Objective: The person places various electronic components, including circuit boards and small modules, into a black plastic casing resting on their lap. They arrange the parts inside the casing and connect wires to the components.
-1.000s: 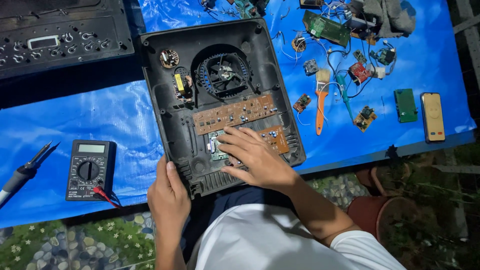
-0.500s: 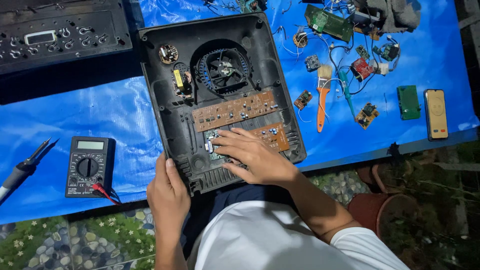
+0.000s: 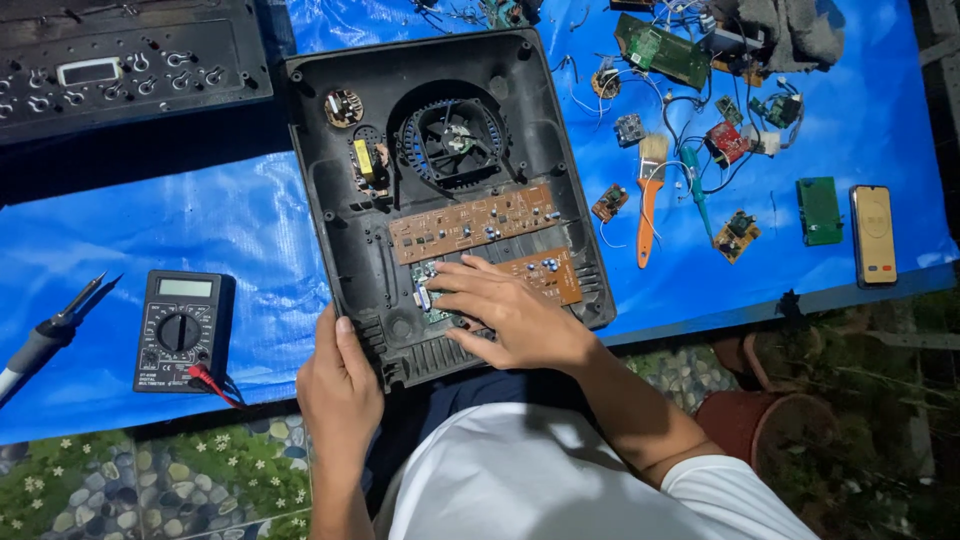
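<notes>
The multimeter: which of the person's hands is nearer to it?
Left. The left hand grips the black casing's near edge, just right of the multimeter; the right hand rests farther right, inside the casing.

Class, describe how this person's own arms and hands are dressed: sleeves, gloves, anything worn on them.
Both hands are bare: no gloves, rings or watch show on the left hand or the right hand. The forearms are uncovered. A short white sleeve of a white shirt ends above the right elbow.

Outdoor makeshift electronics repair spot: blue tarp (image 3: 200, 220) spread over pebble-patterned floor tiles (image 3: 190, 480), plants at right. Multimeter (image 3: 180, 328), soldering iron (image 3: 45, 335), loose circuit boards (image 3: 660, 50) and an opened appliance casing (image 3: 440, 190) lie on it
</notes>
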